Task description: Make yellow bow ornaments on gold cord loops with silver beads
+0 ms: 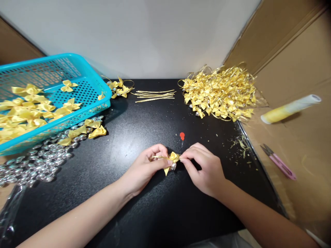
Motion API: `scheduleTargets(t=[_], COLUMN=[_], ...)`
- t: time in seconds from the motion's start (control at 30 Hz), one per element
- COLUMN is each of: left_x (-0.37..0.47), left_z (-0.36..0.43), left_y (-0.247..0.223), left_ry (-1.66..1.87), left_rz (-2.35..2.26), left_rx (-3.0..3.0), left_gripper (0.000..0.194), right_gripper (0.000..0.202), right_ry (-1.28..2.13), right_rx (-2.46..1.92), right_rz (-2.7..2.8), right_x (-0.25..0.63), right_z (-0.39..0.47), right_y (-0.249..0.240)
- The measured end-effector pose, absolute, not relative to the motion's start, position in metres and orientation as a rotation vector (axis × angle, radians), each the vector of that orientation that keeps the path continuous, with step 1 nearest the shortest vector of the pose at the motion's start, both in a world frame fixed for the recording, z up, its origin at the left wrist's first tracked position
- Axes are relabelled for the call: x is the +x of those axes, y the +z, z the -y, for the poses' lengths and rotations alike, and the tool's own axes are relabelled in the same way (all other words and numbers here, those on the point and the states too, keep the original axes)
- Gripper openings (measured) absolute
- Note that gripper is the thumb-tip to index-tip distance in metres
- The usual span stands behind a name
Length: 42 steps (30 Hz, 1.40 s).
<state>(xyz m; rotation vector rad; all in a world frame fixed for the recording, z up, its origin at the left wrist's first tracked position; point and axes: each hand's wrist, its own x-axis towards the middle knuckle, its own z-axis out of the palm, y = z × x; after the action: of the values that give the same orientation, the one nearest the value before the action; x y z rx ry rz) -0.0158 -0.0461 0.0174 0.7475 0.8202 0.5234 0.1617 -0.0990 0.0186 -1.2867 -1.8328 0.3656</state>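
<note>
My left hand (151, 163) is closed on a yellow ribbon bow (174, 157), its thumb pressed against the bow's left side. A silver bead (173, 166) hangs just under the bow. Gold wire (158, 157) sticks out to the left between my left fingers. On the bow's right side, my right hand (203, 167) pinches thumb and forefinger together at what looks like the end of the gold wire; the tip itself is mostly hidden. Just beyond the hands, a pin with a red head (182, 135) lies on the black table (144, 127).
A turquoise basket (77, 65) with yellow bows stands left, silver beads (38, 165) beside it. Gold wire strips (155, 95) lie at the back, near a small bow cluster (120, 88). A heap of wired bows (219, 93), pink snips (279, 163) and a tube (291, 109) are right.
</note>
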Motion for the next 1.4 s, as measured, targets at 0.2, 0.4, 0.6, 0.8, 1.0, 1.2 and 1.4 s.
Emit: scheduleTargets(t=[0.2,0.4,0.6,0.8,1.0,1.2,1.4], left_x=[-0.016,-0.016,-0.015,-0.015,-0.014,-0.012,-0.013], left_z=[0.045,0.045,0.044,0.045,0.046,0.047,0.048], left_y=[0.02,0.019,0.018,0.019,0.02,0.018,0.016], left_ry=[0.491,0.492,0.497,0.502,0.492,0.534,0.585], left_rz=[-0.793,-0.798,-0.772,-0.809,-0.82,-0.788,-0.813], left_rx=[0.717,0.708,0.699,0.717,0.721,0.726,0.705], left_gripper=[0.023,0.025,0.027,0.029,0.03,0.029,0.032], right_gripper=[0.018,0.017,0.017,0.017,0.019,0.016,0.01], right_ry=[0.39,0.519,0.62,0.449,0.391,0.586,0.827], right_rx=[-1.267,-1.305,-1.344,-1.319,-1.272,-1.316,-1.38], right_rz=[1.811,1.675,1.572,1.659,1.736,1.569,1.401], right_x=[0.162,0.157,0.154,0.155,0.156,0.15,0.155], right_z=[0.099,0.1,0.101,0.101,0.099,0.1,0.1], right_y=[0.017,0.011,0.008,0.012,0.013,0.011,0.008])
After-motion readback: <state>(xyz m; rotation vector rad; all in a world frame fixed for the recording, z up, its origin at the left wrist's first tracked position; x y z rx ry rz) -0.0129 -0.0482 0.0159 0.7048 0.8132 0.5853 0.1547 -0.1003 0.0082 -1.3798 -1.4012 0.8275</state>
